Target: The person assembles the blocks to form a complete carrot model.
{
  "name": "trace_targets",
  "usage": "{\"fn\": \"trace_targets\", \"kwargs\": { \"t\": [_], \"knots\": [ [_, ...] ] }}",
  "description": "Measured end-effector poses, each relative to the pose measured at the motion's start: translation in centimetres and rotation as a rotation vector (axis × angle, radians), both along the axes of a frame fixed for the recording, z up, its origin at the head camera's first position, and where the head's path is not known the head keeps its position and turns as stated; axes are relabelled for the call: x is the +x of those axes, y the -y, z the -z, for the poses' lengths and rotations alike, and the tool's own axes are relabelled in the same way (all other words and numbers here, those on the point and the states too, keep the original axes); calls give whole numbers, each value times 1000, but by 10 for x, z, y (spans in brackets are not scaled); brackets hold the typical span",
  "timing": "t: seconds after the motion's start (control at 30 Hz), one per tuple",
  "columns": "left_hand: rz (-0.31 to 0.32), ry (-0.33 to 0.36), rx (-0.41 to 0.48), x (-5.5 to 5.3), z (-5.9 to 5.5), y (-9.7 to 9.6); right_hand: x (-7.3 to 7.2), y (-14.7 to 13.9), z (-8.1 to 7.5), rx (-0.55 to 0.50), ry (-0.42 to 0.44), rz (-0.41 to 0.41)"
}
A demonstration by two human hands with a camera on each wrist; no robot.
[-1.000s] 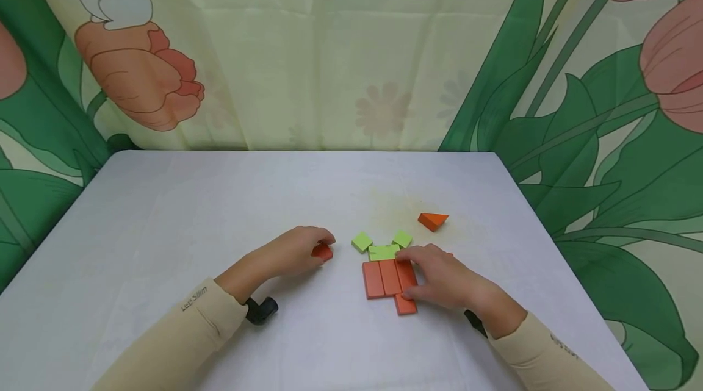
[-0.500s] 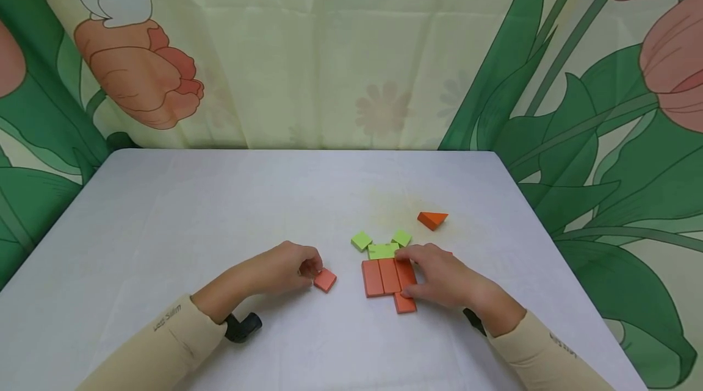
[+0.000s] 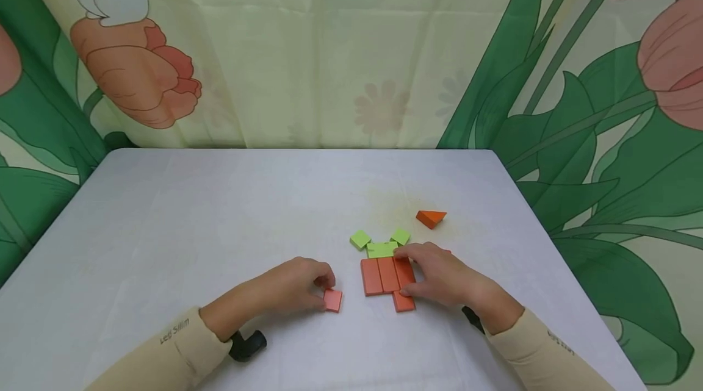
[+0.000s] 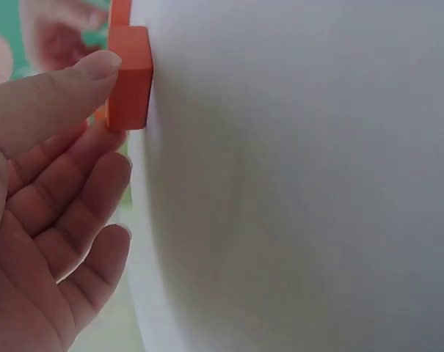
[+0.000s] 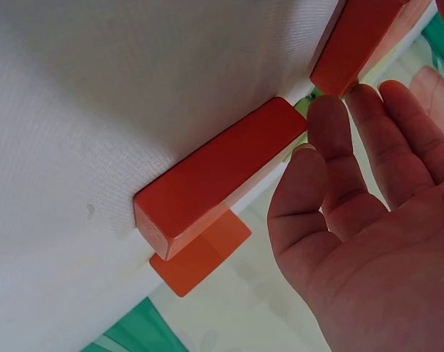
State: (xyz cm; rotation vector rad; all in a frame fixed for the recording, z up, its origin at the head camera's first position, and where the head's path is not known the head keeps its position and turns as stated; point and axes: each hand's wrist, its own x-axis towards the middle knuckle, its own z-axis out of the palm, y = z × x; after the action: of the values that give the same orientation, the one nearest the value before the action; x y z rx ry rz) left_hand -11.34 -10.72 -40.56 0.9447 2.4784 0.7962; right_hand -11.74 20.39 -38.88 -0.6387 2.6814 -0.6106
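My left hand (image 3: 299,284) pinches a small red square block (image 3: 332,301) between thumb and fingertip, left of the assembled blocks. In the left wrist view this block (image 4: 132,77) stands at the table surface, its other fingers loosely bent. My right hand (image 3: 447,275) spans the rightmost of several red rectangular blocks (image 3: 379,276), fingertip at its far end and thumb at its near end. A small red block (image 3: 404,302) lies below that one, by the thumb. A green notched block (image 3: 381,249) touches the red row's far side, with green square blocks (image 3: 360,239) (image 3: 400,236) at its corners.
An orange triangular block (image 3: 431,218) lies beyond the assembly to the right. Another long red block (image 5: 222,176) lies beside the right hand, mostly hidden in the head view. A white cloth covers the table (image 3: 230,208); a printed curtain (image 3: 329,55) hangs behind.
My left hand has come nearer with the small red block, first leftward, then slightly right, and the block has turned to lie squarer. My right hand stays in place.
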Motion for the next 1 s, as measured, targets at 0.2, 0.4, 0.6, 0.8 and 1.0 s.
{"fn": "trace_targets", "kwargs": {
  "t": [0.2,0.4,0.6,0.8,1.0],
  "knots": [
    [59,-36,-26,12,0,-27,0,1,-1,5,-6,7],
    [78,-215,-99,15,0,-52,-1,1,0,5,3,20],
    [16,-295,-129,12,2,-67,0,1,1,-6,-2,11],
    [-34,-268,-131,8,3,-79,0,0,1,-20,-33,-18],
    [-69,-237,-111,4,3,-85,0,-1,1,-28,-40,-31]
  ]
}}
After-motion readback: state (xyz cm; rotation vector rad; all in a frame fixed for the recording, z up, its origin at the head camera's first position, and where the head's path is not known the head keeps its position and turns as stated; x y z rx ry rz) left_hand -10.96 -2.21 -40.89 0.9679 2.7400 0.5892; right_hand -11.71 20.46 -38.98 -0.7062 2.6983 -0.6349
